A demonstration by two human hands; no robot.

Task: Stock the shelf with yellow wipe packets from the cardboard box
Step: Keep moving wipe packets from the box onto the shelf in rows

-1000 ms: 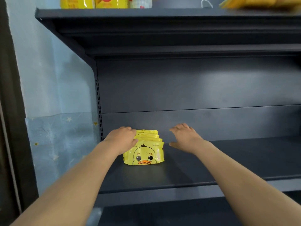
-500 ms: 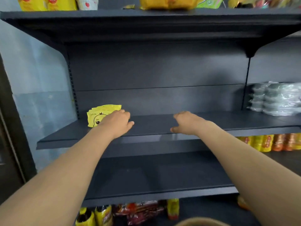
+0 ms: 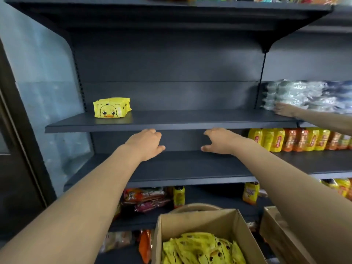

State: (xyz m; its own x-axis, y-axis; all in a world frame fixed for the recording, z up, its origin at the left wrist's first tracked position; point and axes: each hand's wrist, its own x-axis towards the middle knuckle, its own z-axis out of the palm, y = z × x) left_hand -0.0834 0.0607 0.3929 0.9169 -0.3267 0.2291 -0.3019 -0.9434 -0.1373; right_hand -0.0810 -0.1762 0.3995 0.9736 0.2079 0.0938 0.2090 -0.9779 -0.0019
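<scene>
A small row of yellow duck-face wipe packets point(image 3: 111, 109) stands upright at the left end of the dark shelf point(image 3: 171, 121). Below me, an open cardboard box point(image 3: 198, 223) holds several more yellow wipe packets point(image 3: 202, 248) in a loose pile. My left hand point(image 3: 145, 144) and my right hand point(image 3: 219, 141) hover in front of the shelf's front edge, both with loosely curled fingers and holding nothing. They are well right of and below the stocked packets.
Another person's hand point(image 3: 285, 110) reaches onto pale plastic-wrapped packs point(image 3: 308, 97) on the shelf at right. Yellow and orange bottles point(image 3: 289, 139) line the right lower shelf. A second cardboard box point(image 3: 280, 235) sits at bottom right. Snack bags point(image 3: 146, 199) lie on the bottom shelf.
Both my hands have drawn back from the packets on the shelf and dropped below its edge. The view has pulled away, bringing the cardboard box into sight.
</scene>
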